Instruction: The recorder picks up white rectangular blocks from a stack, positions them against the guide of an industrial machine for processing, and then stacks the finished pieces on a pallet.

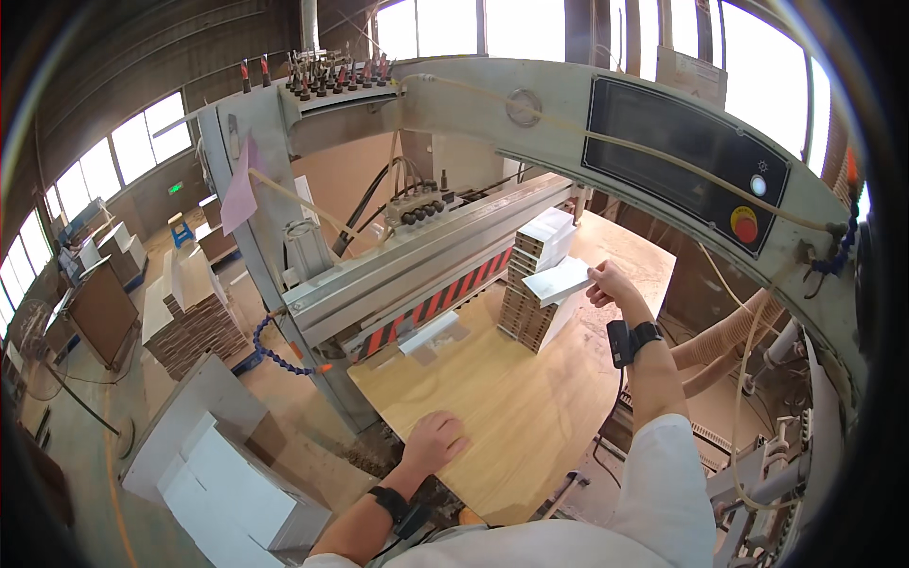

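My right hand (614, 284) is closed on the near right end of a small white panel (557, 282), its fingers pinching the edge. The panel is tilted over a tall stack of white-faced panels (530, 312) with brown slotted edges; I cannot tell whether it still touches the stack. Beneath the stack lies a pale wooden board (492, 407) on the machine. On the board's near left edge rests my left hand (436, 442), holding nothing, fingers loosely laid on the wood. A single white strip (431, 333) lies at the board's far left.
Over the board spans a grey machine frame (454, 85) with a control panel (686, 156) and red stop button (744, 225). A striped metal beam (426, 303) runs behind the stack. White panels (237, 492) are piled at lower left; brown panel stacks (194, 312) stand beyond.
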The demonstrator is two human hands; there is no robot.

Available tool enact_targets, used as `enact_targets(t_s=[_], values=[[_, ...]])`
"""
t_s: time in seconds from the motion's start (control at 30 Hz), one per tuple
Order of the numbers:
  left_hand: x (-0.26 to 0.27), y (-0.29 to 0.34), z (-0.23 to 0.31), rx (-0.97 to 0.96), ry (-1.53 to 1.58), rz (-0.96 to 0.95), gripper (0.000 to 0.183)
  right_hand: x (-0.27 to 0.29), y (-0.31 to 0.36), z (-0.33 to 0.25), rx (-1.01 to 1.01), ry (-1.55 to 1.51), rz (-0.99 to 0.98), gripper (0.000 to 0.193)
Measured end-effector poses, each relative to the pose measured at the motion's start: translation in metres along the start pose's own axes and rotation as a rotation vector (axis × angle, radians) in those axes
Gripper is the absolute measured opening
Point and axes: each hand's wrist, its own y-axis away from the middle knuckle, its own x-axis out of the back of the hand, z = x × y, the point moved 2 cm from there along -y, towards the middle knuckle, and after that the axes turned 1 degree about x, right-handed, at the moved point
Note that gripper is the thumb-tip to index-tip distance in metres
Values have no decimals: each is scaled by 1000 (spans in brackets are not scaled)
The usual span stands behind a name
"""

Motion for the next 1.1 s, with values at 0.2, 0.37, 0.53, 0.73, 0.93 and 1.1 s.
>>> enact_targets(t_s=[0.2, 0.37, 0.53, 0.73, 0.93, 1.1], values=[[1, 3, -1, 28, -4, 11, 22, -23, 10, -25, 128, 622, 179, 63], [-3, 4, -4, 45, 22, -1, 23, -34, 12, -39, 30, 585, 9, 61], [-5, 1, -13, 21, 4, 3, 22, -38, -8, -40, -48, 497, -7, 54], [-13, -68, -62, 140, -28, -169, 25, -8, -15, -13, 139, 351, 256, 45], [-54, -163, -106, -26, -384, -161, 23, -3, 38, 28, 364, -503, 206, 54], [-91, -192, -143, -13, -715, -280, 20, -58, 116, 86, 180, -902, 15, 41]])
